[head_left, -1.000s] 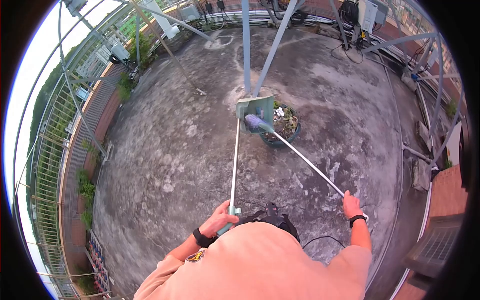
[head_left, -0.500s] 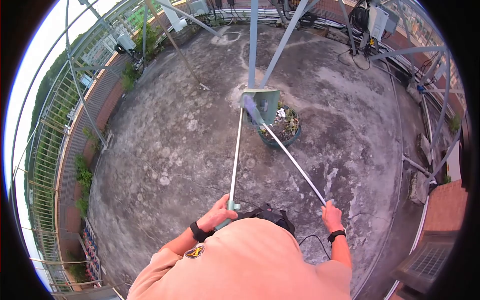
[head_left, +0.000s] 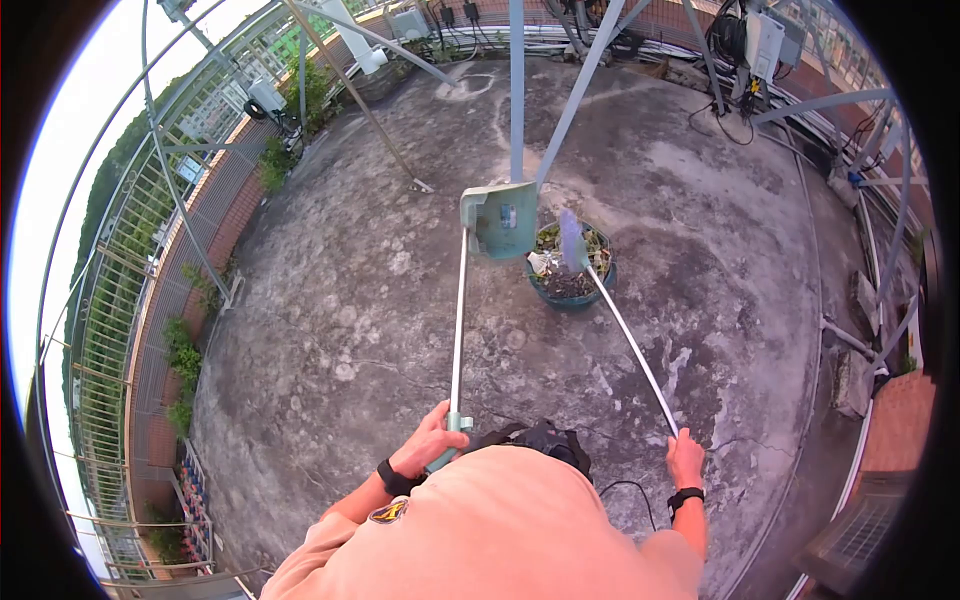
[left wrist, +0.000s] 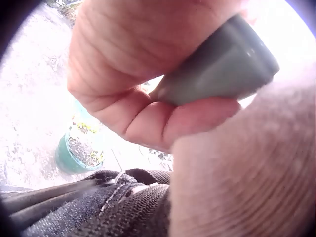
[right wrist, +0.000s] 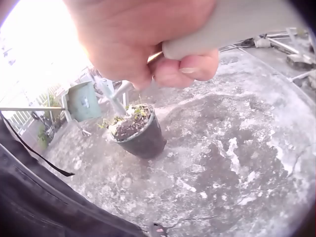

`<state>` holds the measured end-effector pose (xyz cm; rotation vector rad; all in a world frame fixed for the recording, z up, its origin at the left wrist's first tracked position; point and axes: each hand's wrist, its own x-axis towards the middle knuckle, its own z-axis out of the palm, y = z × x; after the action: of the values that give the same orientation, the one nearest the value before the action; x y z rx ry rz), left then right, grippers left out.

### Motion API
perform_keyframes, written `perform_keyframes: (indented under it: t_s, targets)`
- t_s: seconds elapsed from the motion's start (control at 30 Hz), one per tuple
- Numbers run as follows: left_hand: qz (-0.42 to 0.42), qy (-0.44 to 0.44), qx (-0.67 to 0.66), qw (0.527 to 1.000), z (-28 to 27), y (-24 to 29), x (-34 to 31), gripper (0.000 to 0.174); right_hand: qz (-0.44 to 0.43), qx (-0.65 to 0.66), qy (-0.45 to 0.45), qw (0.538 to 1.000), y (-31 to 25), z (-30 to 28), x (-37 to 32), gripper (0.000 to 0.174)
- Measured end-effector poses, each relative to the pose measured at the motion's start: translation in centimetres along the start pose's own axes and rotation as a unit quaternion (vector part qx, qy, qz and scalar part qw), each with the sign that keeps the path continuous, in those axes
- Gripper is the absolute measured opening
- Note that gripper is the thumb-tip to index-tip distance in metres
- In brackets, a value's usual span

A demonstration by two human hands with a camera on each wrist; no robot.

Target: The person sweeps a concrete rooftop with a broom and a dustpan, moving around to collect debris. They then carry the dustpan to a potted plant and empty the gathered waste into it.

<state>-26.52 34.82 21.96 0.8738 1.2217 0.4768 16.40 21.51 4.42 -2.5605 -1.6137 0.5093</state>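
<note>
My left hand (head_left: 430,440) grips the grey-green handle of a long-handled dustpan (head_left: 505,228). Up close in the left wrist view, the fingers wrap round that handle (left wrist: 222,69). The pan is held out ahead, its inner face towards me, just left of a green plant pot (head_left: 570,300). Out to the right, my right hand (head_left: 685,460) holds the end of a broom's pale stick (head_left: 635,345). The purple bristles of the broom (head_left: 571,238) overlap the pot in the head view. Soil, green leaves and white scraps show inside the pot (right wrist: 143,143).
Grey metal struts (head_left: 517,100) rise just behind the pot. A railing (head_left: 100,370) runs along the left, and a low brick wall with cables and boxes (head_left: 765,45) lies at the back. Stained concrete floor (head_left: 330,310) spreads around; a black cable (head_left: 640,490) lies near my feet.
The broom head has swung right, from in front of the dustpan to over the pot. The dustpan has shifted left, away from the pot. Both hands keep their grips.
</note>
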Motion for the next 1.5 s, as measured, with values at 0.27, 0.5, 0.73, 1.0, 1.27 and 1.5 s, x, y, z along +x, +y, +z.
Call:
perform_keyframes:
  t_s: [0.27,0.5,0.73,1.0,1.27,1.5]
  targets:
    - [0.015,-0.031,-0.232,0.972,-2.6,0.5,-0.4,0.058,0.047,0.294,-0.043,0.954,-5.9,3.4,-4.1,0.024]
    - [0.046,-0.056,-0.378,0.923,-7.1,-1.9,-1.4,0.060,-0.019,0.311,-0.086,0.946,-12.5,6.3,-1.3,0.019]
    - [0.080,-0.036,-0.477,0.874,-13.2,-5.4,-1.5,0.055,0.009,0.440,-0.226,0.869,-23.5,2.2,2.3,0.015]
    - [0.040,0.034,-0.516,0.855,-20.8,-10.6,1.2,0.038,-0.041,0.296,-0.321,0.899,-29.2,7.4,7.6,0.012]
    - [-0.078,0.084,-0.582,0.805,-24.7,-15.6,6.5,0.007,0.045,0.271,-0.454,0.848,-37.2,8.7,13.5,0.008]
    - [-0.117,0.131,-0.631,0.756,-24.8,-14.1,9.8,0.009,-0.028,0.292,-0.482,0.826,-47.5,10.5,28.4,0.010]
